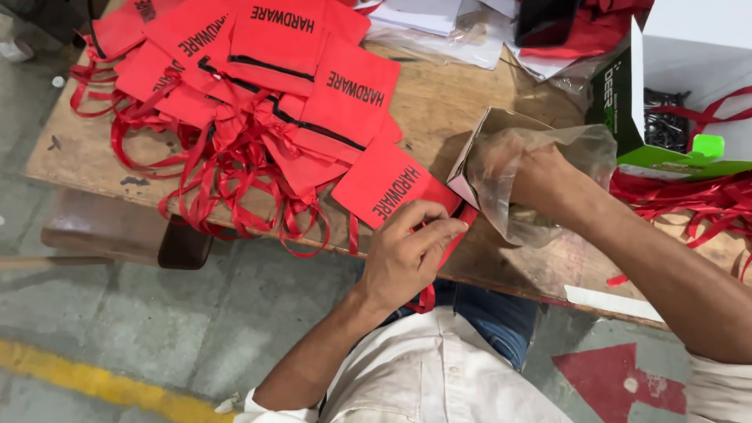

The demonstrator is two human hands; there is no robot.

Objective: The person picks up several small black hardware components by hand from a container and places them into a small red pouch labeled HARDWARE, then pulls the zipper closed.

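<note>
Left hand (411,254) pinches red pouch (395,188) at table edge (501,282), centre frame; right hand (540,184) sits inside clear bag (540,180), grip unclear; green box (627,102) upper right.

The right hand (540,184) sits inside a clear plastic bag (548,168); its fingers show only as a dim shape through the film, so its grip cannot be determined. The bag's contents cannot be made out. The small cardboard box (479,145) behind the bag is largely covered by it. The left hand (407,251) covers the near corner of a red pouch (392,188), and what its fingertips pinch is concealed. The top frame edge cuts off the upper pouches in the red pile (258,70). The green and white carton (634,94) runs off the right edge; its dark contents are too small to identify. The desk (439,102) extends beyond the frame.
</note>
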